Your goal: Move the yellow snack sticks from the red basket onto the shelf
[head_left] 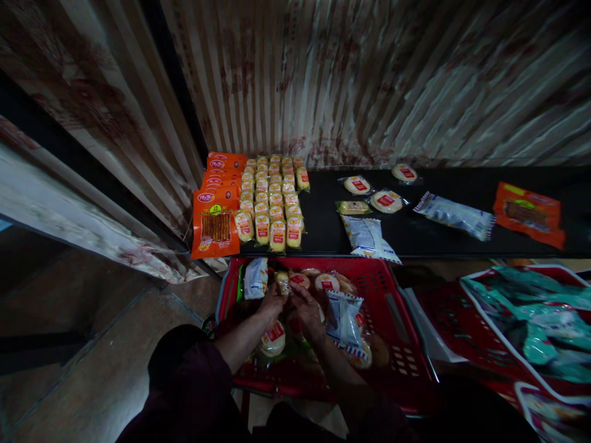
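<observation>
Both my hands reach down into a red plastic basket (392,344) full of wrapped snacks. My left hand (272,303) is closed round a small yellow-and-red snack packet (282,283) held upright. My right hand (307,307) is right beside it, fingers curled onto a round red-labelled packet (300,280). A white-and-blue packet (344,320) stands in the basket just right of my right hand, another (255,278) lies at the basket's left end. On the black shelf (415,237) above, small yellow packets (274,197) lie in neat rows beside orange packets (215,229).
Loose on the shelf lie round packets (386,201), white-blue packets (368,239) and an orange packet (529,215) at the far right. A second red basket (466,326) with green-wrapped goods (540,326) stands to the right. Striped curtains hang behind; wooden floor lies to the left.
</observation>
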`<action>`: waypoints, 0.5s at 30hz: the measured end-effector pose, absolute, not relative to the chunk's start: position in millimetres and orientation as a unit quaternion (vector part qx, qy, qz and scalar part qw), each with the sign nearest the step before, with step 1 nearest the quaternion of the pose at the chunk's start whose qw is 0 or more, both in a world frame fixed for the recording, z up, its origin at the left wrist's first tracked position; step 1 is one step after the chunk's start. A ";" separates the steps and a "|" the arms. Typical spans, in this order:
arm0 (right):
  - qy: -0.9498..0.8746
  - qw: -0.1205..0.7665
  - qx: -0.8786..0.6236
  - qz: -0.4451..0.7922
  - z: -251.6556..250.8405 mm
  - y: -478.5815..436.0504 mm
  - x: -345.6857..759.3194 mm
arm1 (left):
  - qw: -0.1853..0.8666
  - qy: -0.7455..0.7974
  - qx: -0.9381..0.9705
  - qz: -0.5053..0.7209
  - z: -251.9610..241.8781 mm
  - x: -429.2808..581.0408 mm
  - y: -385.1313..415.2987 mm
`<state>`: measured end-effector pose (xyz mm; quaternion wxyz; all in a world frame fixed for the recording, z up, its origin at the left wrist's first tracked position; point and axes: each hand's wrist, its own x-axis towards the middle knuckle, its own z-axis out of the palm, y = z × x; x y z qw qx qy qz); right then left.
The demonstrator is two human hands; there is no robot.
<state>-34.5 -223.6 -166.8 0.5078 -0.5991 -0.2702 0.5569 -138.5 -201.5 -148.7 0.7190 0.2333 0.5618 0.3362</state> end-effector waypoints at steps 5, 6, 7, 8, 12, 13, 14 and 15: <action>-0.296 0.486 -0.594 0.568 -169.0 -225.8 -25.0 | 0.750 0.539 0.181 0.339 -136.6 -139.8 -201.4; -0.300 0.486 -0.593 0.568 -169.4 -225.9 -23.3 | 0.757 0.529 0.173 0.343 -135.3 -140.5 -201.6; -0.303 0.484 -0.593 0.567 -169.6 -225.9 -21.9 | 0.762 0.522 0.165 0.345 -134.5 -141.3 -201.9; -0.308 0.482 -0.594 0.566 -169.7 -226.1 -20.7 | 0.767 0.517 0.160 0.345 -134.1 -142.2 -202.3; -0.339 0.477 -0.601 0.544 -169.6 -227.7 -18.8 | 0.777 0.504 0.154 0.343 -135.6 -144.1 -203.8; -0.344 0.478 -0.603 0.538 -169.4 -228.1 -18.7 | 0.779 0.503 0.152 0.342 -136.5 -144.0 -204.0; -0.345 0.479 -0.605 0.534 -169.2 -228.5 -18.6 | 0.781 0.501 0.150 0.341 -137.3 -143.7 -204.1; -0.343 0.481 -0.606 0.533 -169.0 -228.8 -18.6 | 0.782 0.501 0.147 0.340 -138.0 -143.2 -204.1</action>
